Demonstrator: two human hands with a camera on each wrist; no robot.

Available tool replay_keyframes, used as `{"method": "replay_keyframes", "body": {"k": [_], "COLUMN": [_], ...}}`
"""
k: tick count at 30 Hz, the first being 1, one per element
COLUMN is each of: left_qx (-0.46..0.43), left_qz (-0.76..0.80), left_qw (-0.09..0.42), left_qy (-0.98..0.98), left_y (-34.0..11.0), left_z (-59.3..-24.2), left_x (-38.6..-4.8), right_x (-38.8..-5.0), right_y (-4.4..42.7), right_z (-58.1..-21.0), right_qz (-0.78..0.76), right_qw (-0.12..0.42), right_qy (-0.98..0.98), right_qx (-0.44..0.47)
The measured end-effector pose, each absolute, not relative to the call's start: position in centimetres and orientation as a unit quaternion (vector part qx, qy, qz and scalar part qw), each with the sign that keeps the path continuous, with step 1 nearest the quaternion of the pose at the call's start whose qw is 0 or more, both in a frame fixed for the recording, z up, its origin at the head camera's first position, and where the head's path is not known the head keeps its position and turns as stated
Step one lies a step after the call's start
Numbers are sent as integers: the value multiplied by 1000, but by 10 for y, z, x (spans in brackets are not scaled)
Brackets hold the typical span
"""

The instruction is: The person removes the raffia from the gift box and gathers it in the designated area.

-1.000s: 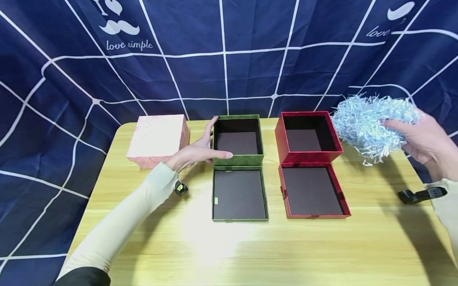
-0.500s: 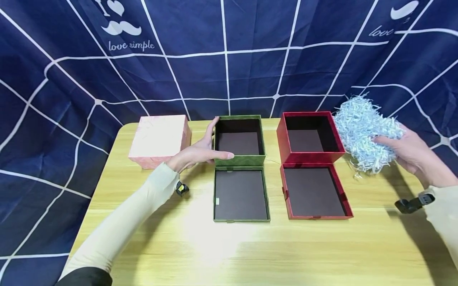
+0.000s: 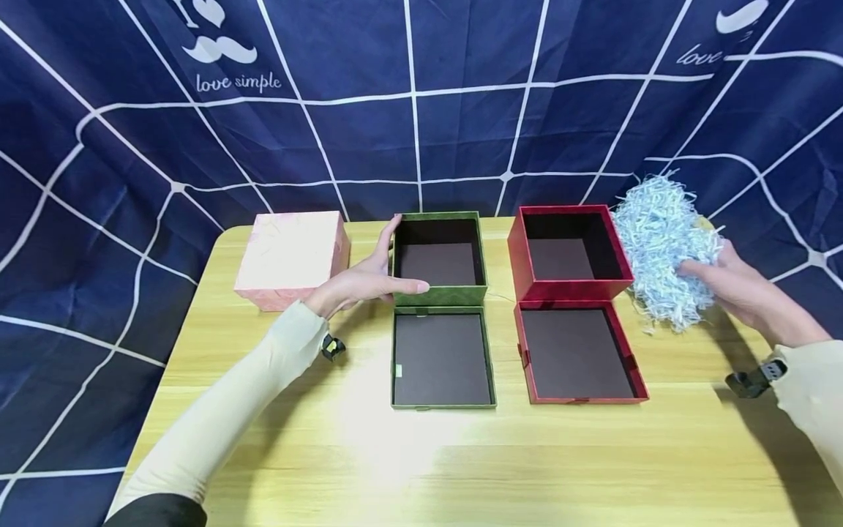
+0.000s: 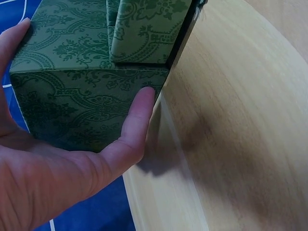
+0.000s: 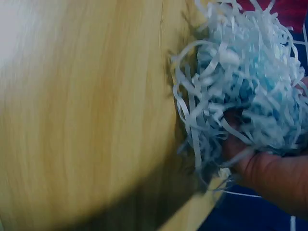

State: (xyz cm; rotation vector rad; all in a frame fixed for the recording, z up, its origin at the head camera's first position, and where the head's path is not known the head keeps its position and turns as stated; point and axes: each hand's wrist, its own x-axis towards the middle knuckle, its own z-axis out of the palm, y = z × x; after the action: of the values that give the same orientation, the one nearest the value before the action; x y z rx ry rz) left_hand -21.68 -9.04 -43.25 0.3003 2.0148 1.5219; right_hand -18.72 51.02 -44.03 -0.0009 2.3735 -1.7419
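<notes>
My left hand (image 3: pixel 358 282) holds the open green box (image 3: pixel 454 295) at its left side, thumb on the front wall and a finger at the back left corner. In the left wrist view, the thumb (image 4: pixel 137 120) lies along the box's patterned green wall (image 4: pixel 86 103). At the table's right end, my right hand (image 3: pixel 740 289) grips a fluffy bundle of pale blue shredded paper (image 3: pixel 665 252), just right of the open red box (image 3: pixel 573 290). Most fingers of that hand are hidden by the strands; in the right wrist view its thumb side (image 5: pixel 269 173) shows below the shredded paper (image 5: pixel 260 82).
The green lid (image 3: pixel 443 359) and red lid (image 3: pixel 576 355) lie inside-up in front of their boxes. A closed pink box (image 3: pixel 290 252) stands left of my left hand. Dark blue cloth (image 3: pixel 356 139) with white lines hangs behind the wooden table (image 3: pixel 448 468).
My right hand has moved left and slightly toward me, bringing the shredded paper lower beside the red box. The left hand and the boxes stay put.
</notes>
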Motion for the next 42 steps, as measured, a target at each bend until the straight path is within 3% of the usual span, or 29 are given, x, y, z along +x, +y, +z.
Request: {"method": "replay_keyframes", "body": {"k": [4, 10, 16, 21, 36, 42], "left_qx": [114, 108, 111, 126, 115, 115], "left_qz": [573, 576, 568, 564, 565, 574], "left_qw": [294, 290, 274, 239, 165, 135], "left_qy": [756, 757, 768, 780, 800, 799], "left_y": [-89, -88, -89, -88, -96, -96], "left_z": [-430, -426, -423, -422, -409, -404], "left_x": [-217, -216, -210, -204, -191, -185], "right_x": [-182, -179, -176, -168, -147, -135], "right_y": [510, 506, 503, 495, 479, 469], "right_z": [-426, -416, -416, -409, -403, -393], "right_qz": [-421, -315, -355, -374, -387, -407], "right_qw": [114, 67, 19, 30, -14, -58], "right_qy": [899, 946, 934, 926, 921, 907], "right_qx": [27, 37, 43, 42, 38, 90]}}
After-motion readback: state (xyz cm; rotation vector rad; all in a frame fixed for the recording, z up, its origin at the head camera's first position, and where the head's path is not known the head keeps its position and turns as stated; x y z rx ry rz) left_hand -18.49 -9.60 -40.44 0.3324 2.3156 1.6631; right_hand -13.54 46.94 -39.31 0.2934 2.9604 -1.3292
